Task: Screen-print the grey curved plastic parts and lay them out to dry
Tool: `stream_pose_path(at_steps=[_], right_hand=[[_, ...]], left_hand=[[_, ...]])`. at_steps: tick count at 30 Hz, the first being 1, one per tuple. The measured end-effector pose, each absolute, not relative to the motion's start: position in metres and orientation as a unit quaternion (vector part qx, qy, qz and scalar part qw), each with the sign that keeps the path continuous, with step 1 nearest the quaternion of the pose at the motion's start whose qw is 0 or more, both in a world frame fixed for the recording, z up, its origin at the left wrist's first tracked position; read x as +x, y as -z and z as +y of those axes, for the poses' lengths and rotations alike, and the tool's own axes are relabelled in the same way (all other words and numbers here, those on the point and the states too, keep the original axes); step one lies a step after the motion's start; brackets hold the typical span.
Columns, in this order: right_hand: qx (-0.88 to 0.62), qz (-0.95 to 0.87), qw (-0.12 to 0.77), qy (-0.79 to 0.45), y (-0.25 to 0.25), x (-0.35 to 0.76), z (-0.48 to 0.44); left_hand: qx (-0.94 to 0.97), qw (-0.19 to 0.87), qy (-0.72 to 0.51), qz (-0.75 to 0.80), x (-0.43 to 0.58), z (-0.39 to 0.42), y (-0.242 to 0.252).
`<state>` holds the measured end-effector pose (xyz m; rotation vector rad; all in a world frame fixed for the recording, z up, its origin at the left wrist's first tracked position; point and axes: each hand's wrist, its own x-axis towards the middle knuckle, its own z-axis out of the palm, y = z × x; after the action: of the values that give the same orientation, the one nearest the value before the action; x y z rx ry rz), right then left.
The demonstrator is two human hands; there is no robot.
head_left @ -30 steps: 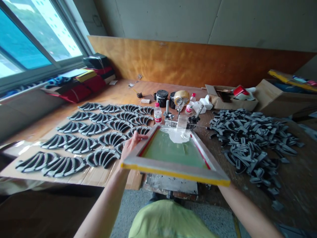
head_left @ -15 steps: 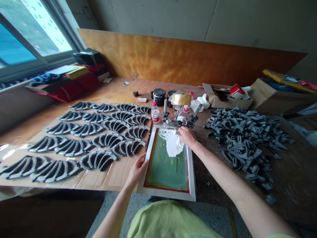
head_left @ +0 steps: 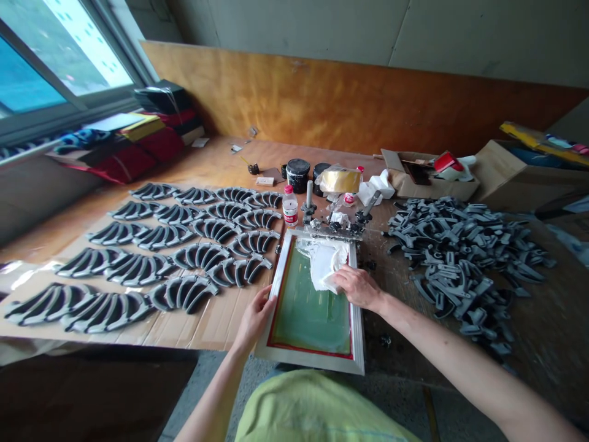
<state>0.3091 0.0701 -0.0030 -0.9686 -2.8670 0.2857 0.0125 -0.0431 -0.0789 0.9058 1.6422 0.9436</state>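
A screen-printing frame (head_left: 358,331) with silver edges and green mesh (head_left: 308,328) lies at the table's front edge. On the upper part of the mesh rests a white sheet (head_left: 323,264), wrinkled at its edges; whether it is paper or cloth I cannot tell. White smears (head_left: 304,247) surround its upper left. My left hand (head_left: 258,313) is closed around the frame's left edge, thumb on top. With closed fingertips, my right hand (head_left: 361,286) pinches the sheet's lower right corner. Beyond the frame's far edge stands a metal hinge clamp (head_left: 334,228) with upright posts.
Curved grey parts (head_left: 138,267) lie in rows on cardboard (head_left: 202,328) at left. A heap of similar grey parts (head_left: 460,258) covers the right. Behind the clamp are a bottle (head_left: 289,209), black tubs (head_left: 298,176), a tape roll (head_left: 340,180) and an open carton (head_left: 427,187).
My right hand has come nearer and slightly right, from the frame's far edge to the sheet's lower right corner, which it now pinches. My left hand stays on the frame.
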Motion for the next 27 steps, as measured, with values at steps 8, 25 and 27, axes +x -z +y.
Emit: stream_pose_path(at_steps=[8, 25, 27], right_hand=[[-0.350, -0.920, 0.173, -0.026, 0.024, 0.294, 0.082], [-0.513, -0.839, 0.185, 0.005, -0.032, 0.294, 0.171], [-0.552, -0.791, 0.261, 0.019, -0.030, 0.318, 0.171]], left_hand=[[0.378, 0.493, -0.404, 0.671, 0.013, -0.043, 0.082], [0.378, 0.521, -0.419, 0.640, 0.002, -0.031, -0.019], [0.398, 0.489, -0.449, 0.633, 0.000, -0.016, -0.038]])
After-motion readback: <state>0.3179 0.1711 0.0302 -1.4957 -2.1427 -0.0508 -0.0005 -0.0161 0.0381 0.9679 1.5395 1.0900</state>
